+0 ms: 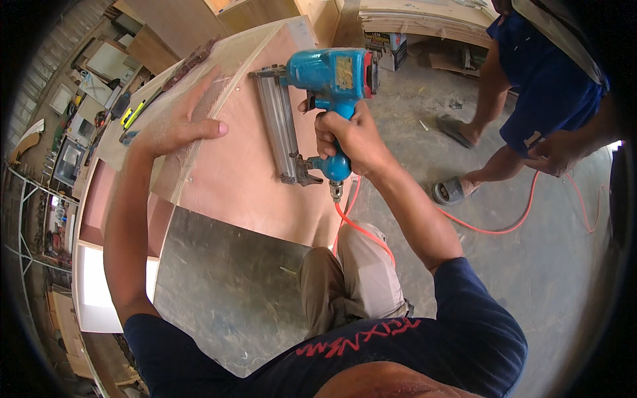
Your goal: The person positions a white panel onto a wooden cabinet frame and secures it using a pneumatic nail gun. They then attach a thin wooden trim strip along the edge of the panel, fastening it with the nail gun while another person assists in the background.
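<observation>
A blue pneumatic nail gun (332,86) sits at the middle of the view, its body far and its handle running down toward the person. The right hand (352,139) is wrapped tight around that handle, fingers curled closed and a finger up near the trigger. A long grey metal magazine (279,129) juts from the gun's left side and lies along a pinkish plywood panel (245,172), close over its face; whether it touches the wood cannot be told. An orange air hose (361,229) leaves the bottom of the handle, drops past the person's bent knee (352,265) in tan trousers, and loops away to the right over the grey concrete floor (232,292).

The left hand (176,123) lies to the left of the gun, flat with fingers spread and pressed on a pale wooden strip (199,142) that runs along the panel's left edge; it holds nothing.

Further left, on a cluttered work surface, lie a yellow-and-black tool (135,114) and other small items too small to tell apart. At far right stands another person (531,86) in blue shorts and grey sandals, one hand hanging by the thigh, with the orange hose running past the feet. Stacked timber boards (424,20) lie along the far edge.
</observation>
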The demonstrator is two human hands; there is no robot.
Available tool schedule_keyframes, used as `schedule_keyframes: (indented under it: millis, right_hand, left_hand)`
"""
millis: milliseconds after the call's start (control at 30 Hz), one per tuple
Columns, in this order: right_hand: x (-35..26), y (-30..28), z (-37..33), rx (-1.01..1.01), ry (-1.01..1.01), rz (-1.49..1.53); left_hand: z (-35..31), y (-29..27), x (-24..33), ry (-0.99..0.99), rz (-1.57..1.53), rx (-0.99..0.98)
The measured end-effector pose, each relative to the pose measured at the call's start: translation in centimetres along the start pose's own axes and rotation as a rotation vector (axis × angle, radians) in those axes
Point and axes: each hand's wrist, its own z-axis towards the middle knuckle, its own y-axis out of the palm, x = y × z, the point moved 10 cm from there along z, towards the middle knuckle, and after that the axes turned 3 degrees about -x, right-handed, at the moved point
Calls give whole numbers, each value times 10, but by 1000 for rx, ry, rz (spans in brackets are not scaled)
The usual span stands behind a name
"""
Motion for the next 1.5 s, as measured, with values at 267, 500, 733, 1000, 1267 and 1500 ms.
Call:
schedule_keyframes:
  millis: [267, 500, 733, 1000, 1267, 1500]
  right_hand:
    - [1, 5, 3, -11, 7, 1]
    - [3, -1, -1, 20, -3, 32]
    - [0, 0, 4, 29, 2, -17]
    - [-3, -2, 4, 49, -28, -26]
    - [3, 27, -29, -38, -13, -31]
    - [8, 32, -29, -34, 9, -61]
  left_hand:
    - [-11, 6, -8, 15, -119, 75]
    - [-10, 6, -3, 7, -117, 145]
    - [-14, 7, -1, 40, -88, 133]
    - [-14, 7, -1, 60, -130, 143]
    - [-37, -18, -3, 127, -235, 232]
    - [-95, 4, 31, 108, -210, 340]
